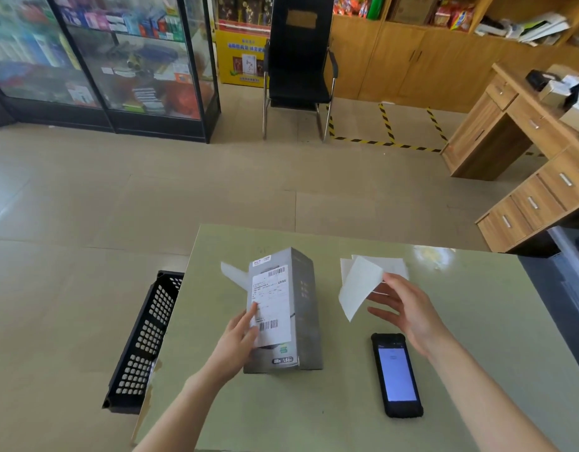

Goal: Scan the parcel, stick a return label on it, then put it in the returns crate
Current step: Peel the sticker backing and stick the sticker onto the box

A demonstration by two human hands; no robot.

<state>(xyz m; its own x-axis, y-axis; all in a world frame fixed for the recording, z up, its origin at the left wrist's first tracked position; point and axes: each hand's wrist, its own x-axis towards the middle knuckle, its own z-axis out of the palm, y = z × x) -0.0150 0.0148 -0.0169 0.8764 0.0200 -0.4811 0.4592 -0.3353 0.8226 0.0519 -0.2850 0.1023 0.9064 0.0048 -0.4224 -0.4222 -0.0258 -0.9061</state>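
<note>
From the head camera, a black perforated plastic crate (144, 340) sits on the floor against the left edge of the pale green table (347, 402); the part of its inside that shows holds nothing, and the rest is hidden by the tabletop.

The parcel (298, 308) is a tall grey carton standing upright near the middle of the table. A white shipping label (270, 305) with barcodes at its top and bottom covers most of its front left face. A smaller white sticker sits at the top corner, and small printed marks run along the base.

The left hand (239, 340) lies flat against the label, fingers together and extended, pressing its lower left part. The right hand (408, 311) hovers right of the parcel, fingers spread, pinching a blank white backing sheet (360, 288) by its edge. More white sheets (392, 265) lie on the table behind it. A black handheld scanner (397, 375) with a lit screen lies flat just below the right hand.
</note>
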